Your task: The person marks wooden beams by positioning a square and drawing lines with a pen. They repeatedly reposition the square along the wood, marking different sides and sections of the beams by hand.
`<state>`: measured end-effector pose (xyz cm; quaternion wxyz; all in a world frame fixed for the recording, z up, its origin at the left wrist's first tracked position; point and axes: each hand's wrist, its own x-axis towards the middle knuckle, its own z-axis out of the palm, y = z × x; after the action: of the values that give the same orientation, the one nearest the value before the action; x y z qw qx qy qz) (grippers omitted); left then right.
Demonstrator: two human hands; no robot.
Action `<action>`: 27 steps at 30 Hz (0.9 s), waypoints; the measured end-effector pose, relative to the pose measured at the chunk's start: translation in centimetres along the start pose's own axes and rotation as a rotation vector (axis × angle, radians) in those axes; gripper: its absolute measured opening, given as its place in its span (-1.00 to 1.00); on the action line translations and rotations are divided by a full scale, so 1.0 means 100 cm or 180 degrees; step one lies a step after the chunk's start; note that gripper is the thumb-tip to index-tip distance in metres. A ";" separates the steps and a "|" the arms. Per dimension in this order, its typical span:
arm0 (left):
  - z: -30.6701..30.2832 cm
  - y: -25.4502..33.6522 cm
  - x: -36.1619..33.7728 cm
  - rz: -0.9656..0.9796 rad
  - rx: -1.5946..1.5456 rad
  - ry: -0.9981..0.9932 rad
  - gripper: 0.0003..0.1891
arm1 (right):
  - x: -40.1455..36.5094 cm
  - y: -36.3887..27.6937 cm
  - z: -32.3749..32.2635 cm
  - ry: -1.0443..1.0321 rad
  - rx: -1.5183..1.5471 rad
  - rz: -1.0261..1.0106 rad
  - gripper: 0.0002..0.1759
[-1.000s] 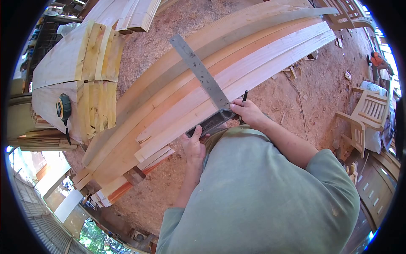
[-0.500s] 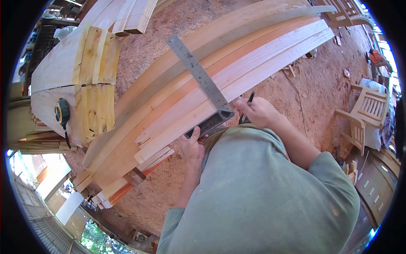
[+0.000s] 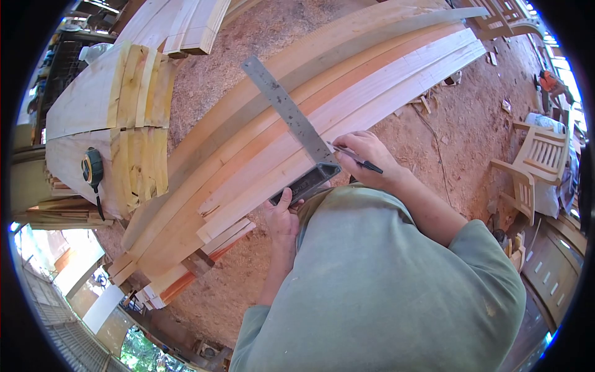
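Note:
A try square [image 3: 288, 111] lies with its metal blade across several long wooden boards [image 3: 372, 87], its dark stock at the near edge. My left hand [image 3: 284, 214] grips the left end of the stock, thumb on top. My right hand [image 3: 370, 160] is closed on a dark pen [image 3: 365, 163], whose tip is beside the blade near the corner of the square. The fingertips of my right hand are close to the board edge.
At the left, a tape measure [image 3: 92, 167] rests on a stack of pale wood panels [image 3: 80, 115]. Wooden chairs [image 3: 542, 152] stand at the right. A cable [image 3: 437, 133] lies on the dusty floor [image 3: 409, 146]. Another person [image 3: 550, 84] is at the far right.
My right hand has moved slightly up and left, toward the blade. The pen has tilted from upright to slanting, with its tip now near the blade.

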<state>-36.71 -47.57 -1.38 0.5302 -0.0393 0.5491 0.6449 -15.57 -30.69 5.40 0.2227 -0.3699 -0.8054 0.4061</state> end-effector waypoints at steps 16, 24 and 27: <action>-0.002 -0.003 0.002 0.0046 0.0056 0.0047 -0.49 | 0.005 -0.001 0.004 0.0031 -0.0140 -0.0135 -0.82; -0.002 -0.002 0.001 0.0008 0.0110 0.0012 -0.49 | 0.001 0.000 -0.007 -0.0414 -0.0207 0.0059 -0.84; -0.002 -0.001 0.001 0.0002 0.0095 0.0017 -0.47 | 0.004 -0.002 -0.003 -0.0002 0.0057 -0.0029 -0.83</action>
<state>-36.76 -47.63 -1.59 0.5290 -0.0329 0.5601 0.6366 -15.73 -30.33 5.74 0.2277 -0.3640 -0.8035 0.4124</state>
